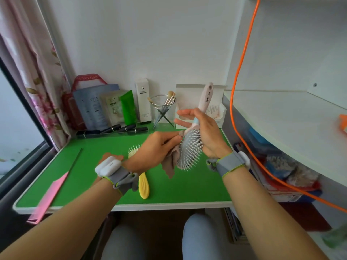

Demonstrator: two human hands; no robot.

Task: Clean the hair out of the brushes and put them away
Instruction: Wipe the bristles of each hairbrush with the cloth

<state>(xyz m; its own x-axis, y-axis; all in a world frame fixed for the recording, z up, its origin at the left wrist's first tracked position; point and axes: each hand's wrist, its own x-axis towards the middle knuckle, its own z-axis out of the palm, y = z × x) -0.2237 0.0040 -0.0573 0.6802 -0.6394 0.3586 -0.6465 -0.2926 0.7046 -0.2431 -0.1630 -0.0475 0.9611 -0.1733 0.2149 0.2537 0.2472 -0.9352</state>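
Note:
My right hand (201, 128) holds a pink and blue paddle hairbrush (190, 149) by the neck, handle pointing up, bristles facing me, above the green table (93, 166). My left hand (155, 149) pinches a grey-brown cloth (171, 162) against the left edge of the brush head. A yellow brush (143, 184) lies on the table under my left wrist, its head partly hidden. A pink tail comb (50, 192) lies at the table's front left, overhanging the edge.
Along the back wall stand cosmetic packets (97, 107), a green tube (128, 107), a white box (143, 100), a glass holder with makeup brushes (164, 106) and an open white box (219, 109). Dark lipsticks (116, 129) lie in front. An orange cable (242, 72) hangs at right beside white shelves.

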